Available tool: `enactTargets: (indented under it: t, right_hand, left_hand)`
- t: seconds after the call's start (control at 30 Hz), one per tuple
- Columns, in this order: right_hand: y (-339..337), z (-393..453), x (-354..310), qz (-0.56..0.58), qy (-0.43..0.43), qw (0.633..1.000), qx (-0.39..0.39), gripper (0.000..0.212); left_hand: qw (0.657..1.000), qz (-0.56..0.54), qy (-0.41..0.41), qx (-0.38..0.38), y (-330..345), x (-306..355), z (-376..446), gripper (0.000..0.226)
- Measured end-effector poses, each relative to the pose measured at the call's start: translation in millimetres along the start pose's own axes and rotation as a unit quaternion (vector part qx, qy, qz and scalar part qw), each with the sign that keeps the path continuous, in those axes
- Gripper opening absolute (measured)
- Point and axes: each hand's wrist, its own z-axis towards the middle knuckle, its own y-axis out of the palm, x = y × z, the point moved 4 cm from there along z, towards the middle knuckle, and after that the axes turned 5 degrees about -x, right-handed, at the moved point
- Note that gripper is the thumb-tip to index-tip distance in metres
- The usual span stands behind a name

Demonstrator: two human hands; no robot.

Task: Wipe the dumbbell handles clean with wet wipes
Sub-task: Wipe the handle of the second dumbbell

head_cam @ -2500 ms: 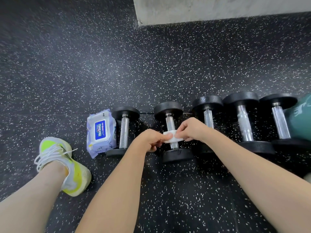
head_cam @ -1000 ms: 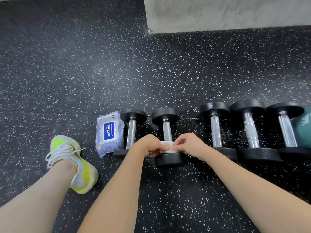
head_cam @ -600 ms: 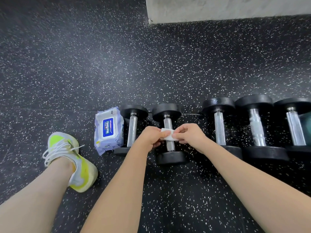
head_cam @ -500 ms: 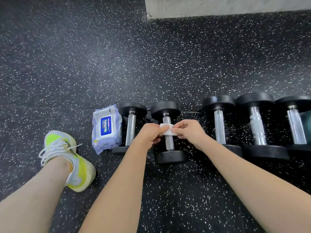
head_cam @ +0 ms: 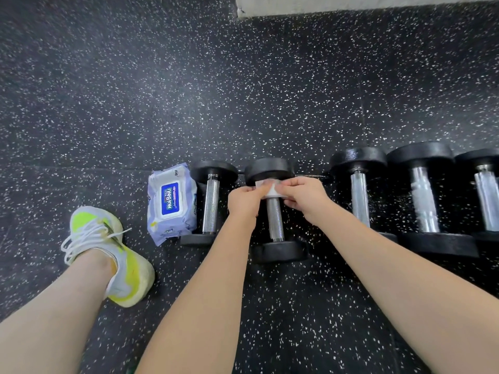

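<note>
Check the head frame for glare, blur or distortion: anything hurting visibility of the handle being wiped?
Head view: wide-angle bowing bends the row of dumbbells and stretches the forearms; sharp at centre, no motion blur on the white wet wipe or the knurled chrome handle; bright reflections on the smooth chrome handle on the right; soft overhead light, faint shadows.

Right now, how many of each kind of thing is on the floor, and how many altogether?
Dumbbells: 5
Packs of wet wipes: 1
Loose wipes: 1, pinched by the left hand and right hand round the second dumbbell's handle
Shoes: 1
Total: 8
</note>
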Motion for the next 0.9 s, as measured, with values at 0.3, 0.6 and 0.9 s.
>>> enactTargets:
  t: [0.3,0.6,0.9]
  right_hand:
    - [-14.8,-21.8,9.6,-0.072,0.057,0.993,-0.068,0.011]
    - [-19.5,-45.5,17.4,-0.228,0.093,0.957,-0.151,0.01]
    - [-13.0,-45.8,15.6,-0.293,0.079,0.934,-0.189,0.009]
  left_hand:
    - [0.967,0.196,-0.11,-0.117,-11.8,-5.6,-3.1,0.042]
    - [0.877,0.402,-0.128,-0.232,-12.0,-10.2,-15.9,0.042]
    - [0.844,0.472,-0.126,-0.222,-12.4,-7.8,-19.3,0.048]
